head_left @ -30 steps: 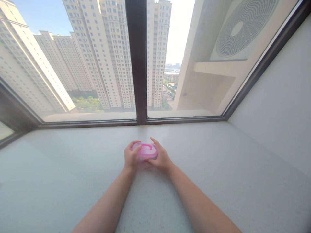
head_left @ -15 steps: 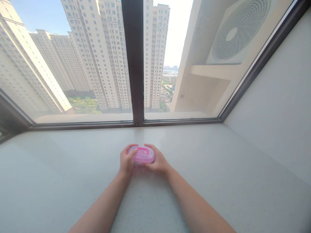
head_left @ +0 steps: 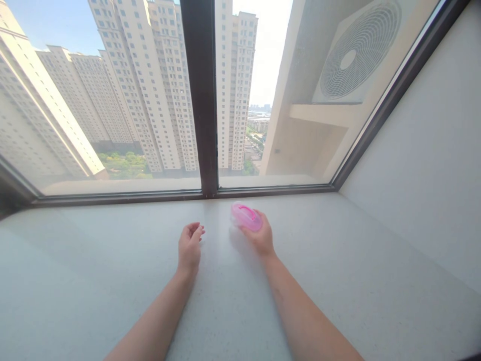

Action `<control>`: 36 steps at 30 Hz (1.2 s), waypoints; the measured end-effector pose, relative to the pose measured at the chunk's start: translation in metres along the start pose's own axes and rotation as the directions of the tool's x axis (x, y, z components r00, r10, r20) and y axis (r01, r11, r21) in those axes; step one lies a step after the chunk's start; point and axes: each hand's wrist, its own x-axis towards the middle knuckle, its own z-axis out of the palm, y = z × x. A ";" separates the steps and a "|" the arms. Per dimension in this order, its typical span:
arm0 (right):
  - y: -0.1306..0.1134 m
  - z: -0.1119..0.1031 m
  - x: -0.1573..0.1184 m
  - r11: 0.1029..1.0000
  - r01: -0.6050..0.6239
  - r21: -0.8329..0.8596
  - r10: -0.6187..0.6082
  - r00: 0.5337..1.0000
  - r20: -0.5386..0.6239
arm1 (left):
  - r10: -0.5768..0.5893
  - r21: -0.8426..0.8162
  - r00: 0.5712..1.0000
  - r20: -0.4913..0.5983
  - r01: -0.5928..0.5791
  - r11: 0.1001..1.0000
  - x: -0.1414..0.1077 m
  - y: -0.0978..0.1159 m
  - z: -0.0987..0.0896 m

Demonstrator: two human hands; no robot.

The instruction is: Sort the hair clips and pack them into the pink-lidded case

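Note:
A small oval plastic box has a translucent pink lid with a brighter pink handle on top. My right hand is closed around its right end, and the box is tilted, seemingly lifted above the white sill, with a soft shadow below it. To the left, apart from the box, my left hand has loosely curled fingers with the tips apart. I make out nothing held in it. The box's contents cannot be made out.
The white speckled windowsill stretches under both arms. Behind it stands a dark-framed window with a central upright bar. A white wall closes off the right side. Outside are tall buildings and an air-conditioner unit.
Both hands were on the box; my left hand has let go. My right hand has moved the box right and toward the window, tilting it. The camera view has shifted slightly.

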 end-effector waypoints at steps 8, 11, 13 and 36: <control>0.023 -0.022 0.018 0.968 -0.171 -0.181 0.082 0.904 -0.420 | 0.030 0.044 0.990 0.138 -0.037 0.998 -0.007 0.004 0.003; 0.028 -0.023 0.020 0.963 -0.196 -0.187 0.096 0.892 -0.443 | 0.037 0.067 0.987 0.156 -0.048 0.997 -0.008 0.004 0.004; 0.031 -0.024 0.021 0.959 -0.218 -0.179 0.119 0.887 -0.447 | 0.037 0.088 0.985 0.169 -0.052 0.995 -0.008 0.003 0.004; -0.021 0.029 -0.038 0.970 0.213 -0.115 -0.120 0.834 0.538 | 0.072 0.247 0.973 0.221 -0.127 0.961 -0.006 -0.003 0.012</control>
